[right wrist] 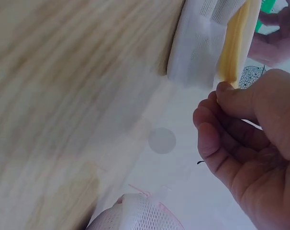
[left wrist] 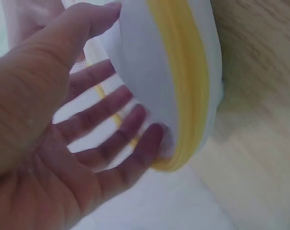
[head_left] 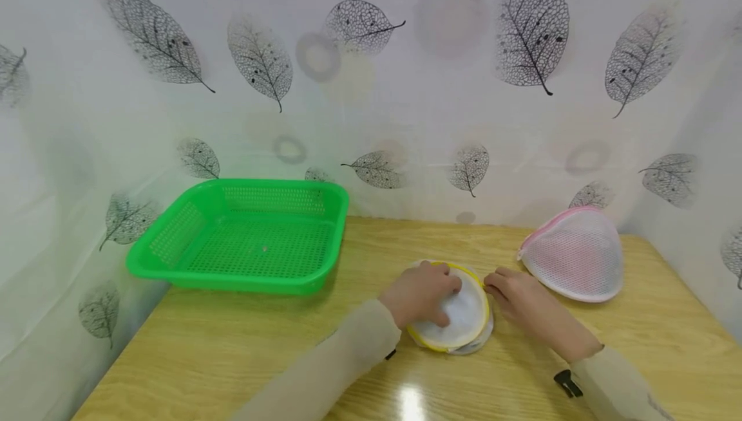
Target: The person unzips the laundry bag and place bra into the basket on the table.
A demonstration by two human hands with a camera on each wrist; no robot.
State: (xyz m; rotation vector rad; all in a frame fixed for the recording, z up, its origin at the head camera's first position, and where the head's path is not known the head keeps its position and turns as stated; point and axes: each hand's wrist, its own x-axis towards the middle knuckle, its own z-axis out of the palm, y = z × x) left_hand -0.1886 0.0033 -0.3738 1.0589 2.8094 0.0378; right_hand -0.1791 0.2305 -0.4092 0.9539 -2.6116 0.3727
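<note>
A round white mesh laundry bag (head_left: 468, 311) with a yellow zip band lies on the table in front of me. Over its left part reaches my left hand (head_left: 420, 293); the left wrist view shows its fingers (left wrist: 94, 155) spread and loosely bent against the white fabric inside the yellow band (left wrist: 190, 86). At the bag's right edge, my right hand (head_left: 527, 305) pinches the yellow band between thumb and forefinger, its other fingers curled in, as the right wrist view shows. Part of the bag is hidden under the left hand.
To the left stands a green perforated plastic basket (head_left: 255, 286). A white mesh bag with a pink zip edge (head_left: 580, 257) sits at the back right. Behind the wooden table (head_left: 243, 356) hangs a pale curtain (head_left: 394, 105) printed with leaves.
</note>
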